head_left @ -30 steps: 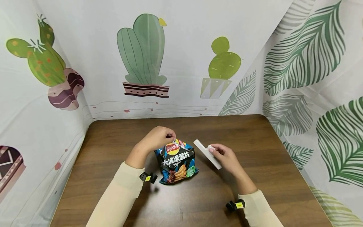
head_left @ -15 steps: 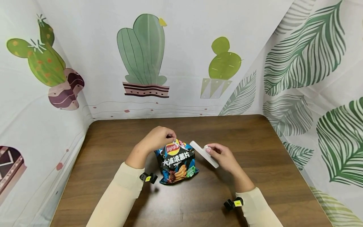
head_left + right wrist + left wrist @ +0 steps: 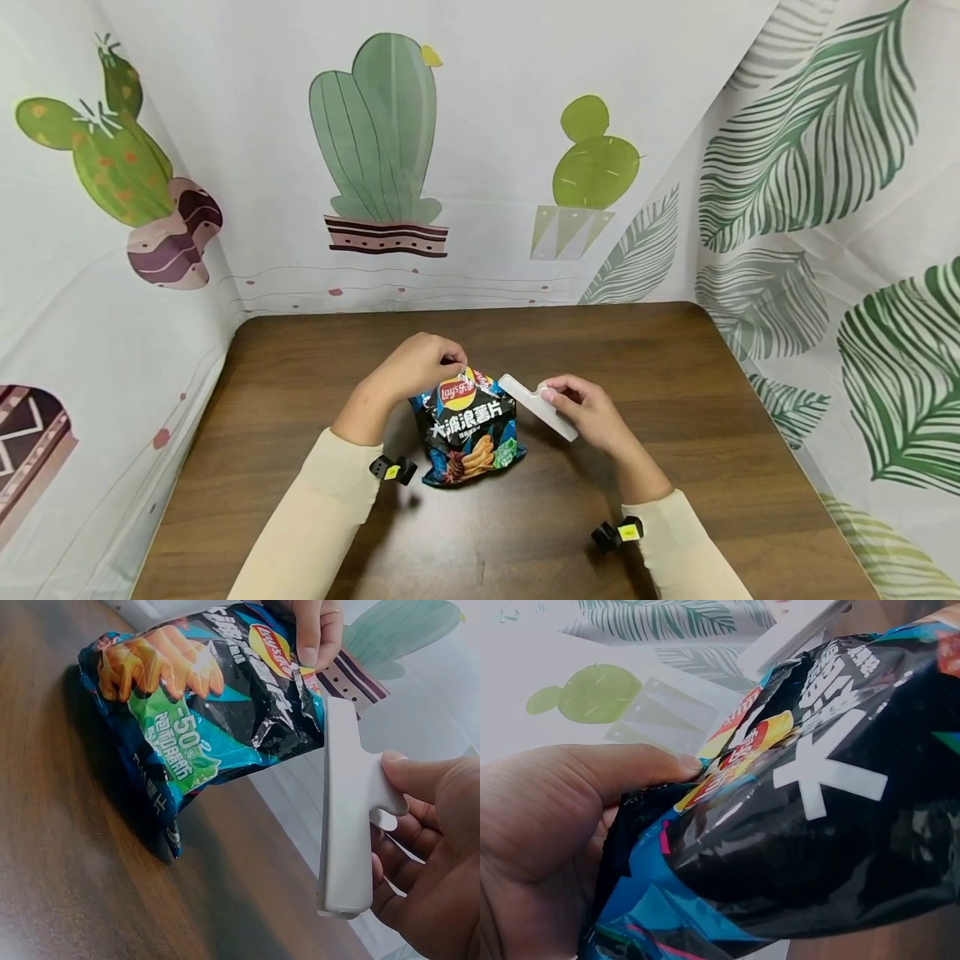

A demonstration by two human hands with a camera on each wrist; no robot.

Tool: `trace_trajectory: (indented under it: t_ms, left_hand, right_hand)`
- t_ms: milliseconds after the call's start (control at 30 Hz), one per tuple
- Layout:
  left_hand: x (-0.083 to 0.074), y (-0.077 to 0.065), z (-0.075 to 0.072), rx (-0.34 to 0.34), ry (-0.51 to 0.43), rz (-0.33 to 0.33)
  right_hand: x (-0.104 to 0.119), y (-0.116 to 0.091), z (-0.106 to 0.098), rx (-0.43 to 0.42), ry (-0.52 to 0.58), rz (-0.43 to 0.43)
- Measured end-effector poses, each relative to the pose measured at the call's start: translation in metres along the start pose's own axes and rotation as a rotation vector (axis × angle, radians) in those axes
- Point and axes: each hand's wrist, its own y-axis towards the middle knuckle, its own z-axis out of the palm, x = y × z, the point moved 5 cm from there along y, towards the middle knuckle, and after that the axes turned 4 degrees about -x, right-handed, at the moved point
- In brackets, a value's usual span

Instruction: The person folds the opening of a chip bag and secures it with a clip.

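Obs: chip bag [image 3: 474,437] pinched at top by L hand [image 3: 420,367], white clip [image 3: 542,410] held in R hand [image 3: 591,414]

Both hands in use. L hand: fingers curled, w/ top edge of bag pinched betw. thumb & fingers; no visible gap there. R hand: fingers partly bent, w/ clip gripped by its tabs betw. thumb & fingers; palm side not closed up fully. Clip bars: whether parted or together, can't tell.

Bag posn: approx. mid of brown surface [image 3: 480,546], lower edge down on it, upper part held up by L hand, front print facing the wearer. Bag top looks creased/folded nr the logo. Clip is held at a slant, its far end just beside the bag's R upper edge; contact can't be confirmed in any view.

Risks (judged):
1. Thin, slick film could slip if the L pinch is loosened; fold would then spring back, prob. due to air/contents inside.
2. Clip end could knock the bag's edge & crumple it if moved in w/ bars not parted enough.
3. Slanted clip could catch one corner only, b/c its line isn't matched to the top edge.
4. L fingertips could be nipped, being set so nr the edge.
5. Contents could be crushed if bag is pressed down.
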Motion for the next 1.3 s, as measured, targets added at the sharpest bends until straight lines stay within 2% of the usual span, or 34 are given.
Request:
trace_trajectory:
  t_ms: [500,733,1100,1300]
  left_hand:
    - [-0.001,-0.002,-0.001,-0.007,-0.014,0.019]
    - [-0.002,-0.002,-0.001,-0.005,-0.014,0.019]
    - [-0.003,-0.003,-0.001,-0.007,-0.017,0.028]
    - [-0.004,-0.003,0.0,0.003,-0.026,0.023]
  right_hand:
    - [0.008,0.008,0.003,0.02,0.027,-0.04]
    - [0.013,0.013,0.007,0.013,-0.012,-0.041]
    - [0.018,0.017,0.013,0.048,0.04,-0.046]
    - [0.024,0.02,0.016,0.057,0.019,-0.046]
